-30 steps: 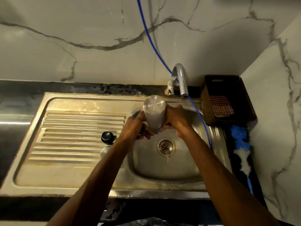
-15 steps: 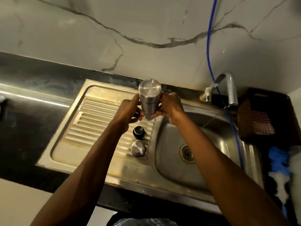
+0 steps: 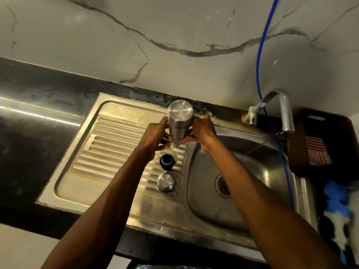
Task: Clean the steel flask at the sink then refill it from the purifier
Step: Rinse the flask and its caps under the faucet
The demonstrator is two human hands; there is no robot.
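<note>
steel sink drainboard (image 3: 116, 152) beneath inverted steel flask (image 3: 179, 125), left hand (image 3: 156, 136) and right hand (image 3: 202, 131) both curled around it

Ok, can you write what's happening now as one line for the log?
flask: upside down, over draining board | hands: left and right both grip it | caps: black, steel on board

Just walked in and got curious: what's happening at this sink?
A person holds a steel flask upside down, left hand and right hand gripping its sides, over the ribbed draining board. A black stopper and steel cap sit on the board just below. The basin lies to the right.
</note>
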